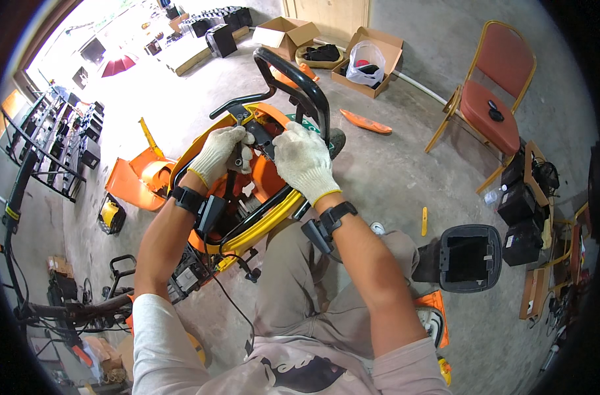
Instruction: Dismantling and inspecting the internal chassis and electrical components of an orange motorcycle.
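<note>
A yellow and orange scooter body [274,217] with a black tubular handlebar [320,105] stands tilted in front of me. My gloved left hand [224,151] is closed around a metal wrench [240,120] at the black bracket [264,140] near its top. My gloved right hand [300,158] rests against that bracket's right side, fingers curled, their tips hidden, so what they grip is unclear. Both wrists carry strapped black devices, with a cable hanging from the left one.
Orange panels [125,181] lie left; an orange piece [366,122] and yellow strip [424,220] right. A red chair [484,112], black boxes [516,210] and open black bin [471,230] are rightward. Cartons [280,36] stand behind; black racks [50,145] and another handlebar frame [96,309] left.
</note>
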A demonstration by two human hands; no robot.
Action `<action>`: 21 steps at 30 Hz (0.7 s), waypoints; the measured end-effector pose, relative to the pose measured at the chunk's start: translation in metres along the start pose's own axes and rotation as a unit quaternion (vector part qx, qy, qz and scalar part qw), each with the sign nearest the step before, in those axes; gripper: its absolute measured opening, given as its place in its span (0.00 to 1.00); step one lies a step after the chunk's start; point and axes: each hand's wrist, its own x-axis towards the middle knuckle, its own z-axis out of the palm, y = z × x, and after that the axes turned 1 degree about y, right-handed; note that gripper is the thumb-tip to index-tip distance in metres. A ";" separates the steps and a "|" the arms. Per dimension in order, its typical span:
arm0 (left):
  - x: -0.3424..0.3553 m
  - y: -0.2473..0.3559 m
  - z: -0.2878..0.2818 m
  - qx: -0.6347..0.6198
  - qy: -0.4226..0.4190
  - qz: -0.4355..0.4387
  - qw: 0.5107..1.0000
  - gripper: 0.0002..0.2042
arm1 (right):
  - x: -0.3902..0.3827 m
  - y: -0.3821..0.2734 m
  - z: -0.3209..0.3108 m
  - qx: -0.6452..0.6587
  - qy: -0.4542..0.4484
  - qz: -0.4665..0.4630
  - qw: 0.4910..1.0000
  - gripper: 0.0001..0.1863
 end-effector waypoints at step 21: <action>0.011 0.046 -0.046 0.554 0.161 0.106 0.810 0.17 | 0.000 0.003 0.006 0.014 0.019 0.002 1.000 0.09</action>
